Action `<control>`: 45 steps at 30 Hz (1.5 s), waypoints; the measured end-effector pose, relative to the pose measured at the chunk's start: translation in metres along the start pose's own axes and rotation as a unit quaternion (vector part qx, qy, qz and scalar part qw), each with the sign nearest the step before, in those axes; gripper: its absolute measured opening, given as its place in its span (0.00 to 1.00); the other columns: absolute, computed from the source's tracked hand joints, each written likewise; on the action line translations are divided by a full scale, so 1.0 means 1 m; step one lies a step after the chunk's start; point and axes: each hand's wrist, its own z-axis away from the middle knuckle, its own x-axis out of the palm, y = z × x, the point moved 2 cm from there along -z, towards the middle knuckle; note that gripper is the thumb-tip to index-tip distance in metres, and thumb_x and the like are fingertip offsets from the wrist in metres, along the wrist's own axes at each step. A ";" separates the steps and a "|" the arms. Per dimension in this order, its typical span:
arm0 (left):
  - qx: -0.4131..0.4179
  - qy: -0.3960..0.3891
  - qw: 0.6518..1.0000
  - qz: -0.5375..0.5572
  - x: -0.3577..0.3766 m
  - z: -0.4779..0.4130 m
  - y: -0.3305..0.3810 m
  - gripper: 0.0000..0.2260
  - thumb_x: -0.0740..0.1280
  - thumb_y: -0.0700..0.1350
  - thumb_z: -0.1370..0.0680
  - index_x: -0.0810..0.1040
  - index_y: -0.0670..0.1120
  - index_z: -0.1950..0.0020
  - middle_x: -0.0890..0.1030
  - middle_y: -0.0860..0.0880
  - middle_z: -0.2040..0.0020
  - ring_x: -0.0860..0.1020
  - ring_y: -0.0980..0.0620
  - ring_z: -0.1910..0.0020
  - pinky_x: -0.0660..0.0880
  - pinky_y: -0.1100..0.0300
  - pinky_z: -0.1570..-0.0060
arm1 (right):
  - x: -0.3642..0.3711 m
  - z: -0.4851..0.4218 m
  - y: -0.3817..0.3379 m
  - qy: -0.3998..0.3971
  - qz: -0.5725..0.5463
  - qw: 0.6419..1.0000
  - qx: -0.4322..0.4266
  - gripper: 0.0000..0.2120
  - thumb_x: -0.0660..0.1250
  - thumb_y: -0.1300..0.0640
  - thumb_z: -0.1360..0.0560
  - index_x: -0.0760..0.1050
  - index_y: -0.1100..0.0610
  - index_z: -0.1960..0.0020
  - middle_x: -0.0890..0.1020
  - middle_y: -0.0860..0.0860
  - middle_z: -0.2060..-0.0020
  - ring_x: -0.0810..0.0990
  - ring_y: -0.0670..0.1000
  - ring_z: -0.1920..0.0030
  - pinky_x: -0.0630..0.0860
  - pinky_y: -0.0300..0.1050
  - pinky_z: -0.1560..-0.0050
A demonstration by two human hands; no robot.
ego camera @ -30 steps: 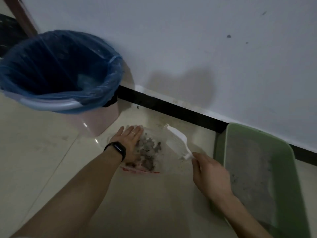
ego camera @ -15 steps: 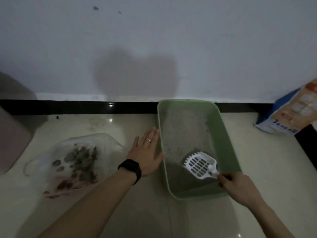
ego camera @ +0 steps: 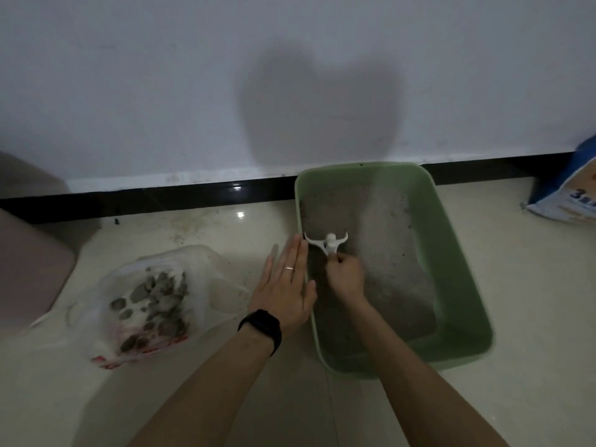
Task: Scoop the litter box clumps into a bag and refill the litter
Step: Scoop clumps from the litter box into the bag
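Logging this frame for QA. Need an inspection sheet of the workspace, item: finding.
Surface: pale glossy floor, dark specks near the bag.
Job's things: green litter box with grey litter; white scoop inside it; plastic bag holding clumps, left of the box; litter sack at right edge.
Clutter: pink bin far left.
Grips: left hand flat at the box's left rim; right hand holds the scoop handle.
Cables: nothing seen.
Surroundings: white wall, black skirting.
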 end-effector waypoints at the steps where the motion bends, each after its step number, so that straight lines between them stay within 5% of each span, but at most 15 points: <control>1: -0.003 0.000 1.000 -0.002 -0.001 -0.001 0.000 0.30 0.39 0.57 0.21 0.29 0.48 0.24 0.29 0.51 0.24 0.34 0.53 0.24 0.28 0.56 0.30 | 0.005 -0.009 -0.006 0.008 -0.049 0.999 0.013 0.16 0.60 0.53 0.20 0.78 0.59 0.61 0.81 0.57 0.64 0.80 0.58 0.62 0.74 0.47 0.61; 6: -0.008 -0.017 1.000 -0.016 -0.007 -0.003 0.003 0.31 0.46 0.55 0.19 0.33 0.47 0.23 0.33 0.49 0.23 0.37 0.51 0.23 0.37 0.52 0.25 | 0.001 -0.026 0.010 0.018 -0.217 0.976 0.023 0.14 0.64 0.57 0.22 0.80 0.56 0.65 0.81 0.51 0.70 0.76 0.50 0.71 0.72 0.42 0.71; 13: -0.019 -0.015 0.999 -0.032 -0.009 0.000 0.004 0.31 0.45 0.55 0.20 0.34 0.47 0.23 0.33 0.50 0.22 0.37 0.52 0.23 0.37 0.52 0.25 | -0.035 -0.015 0.031 0.054 -0.239 0.966 -0.078 0.16 0.63 0.56 0.21 0.78 0.54 0.66 0.77 0.47 0.72 0.73 0.46 0.70 0.70 0.41 0.72; 24: -0.028 -0.024 0.998 -0.041 -0.007 0.000 0.004 0.31 0.44 0.55 0.20 0.30 0.47 0.25 0.30 0.52 0.25 0.38 0.53 0.23 0.34 0.51 0.26 | -0.104 0.034 0.053 0.166 -0.069 0.972 -0.149 0.17 0.64 0.53 0.21 0.76 0.54 0.68 0.77 0.52 0.74 0.72 0.50 0.72 0.69 0.46 0.65; 37: -0.032 -0.049 0.997 -0.055 -0.012 0.000 0.006 0.30 0.43 0.55 0.19 0.26 0.47 0.27 0.28 0.51 0.26 0.36 0.52 0.23 0.37 0.48 0.25 | -0.101 0.050 0.046 0.161 -0.045 0.972 -0.163 0.16 0.65 0.51 0.21 0.76 0.49 0.68 0.77 0.45 0.76 0.71 0.43 0.76 0.69 0.44 0.68; 45: -0.033 -0.067 0.996 -0.052 -0.014 0.000 0.007 0.30 0.43 0.55 0.18 0.27 0.47 0.26 0.27 0.51 0.27 0.37 0.52 0.23 0.37 0.48 0.25 | -0.106 0.053 0.045 0.156 -0.027 0.974 -0.162 0.13 0.64 0.48 0.21 0.78 0.45 0.65 0.79 0.46 0.74 0.77 0.50 0.73 0.73 0.47 0.66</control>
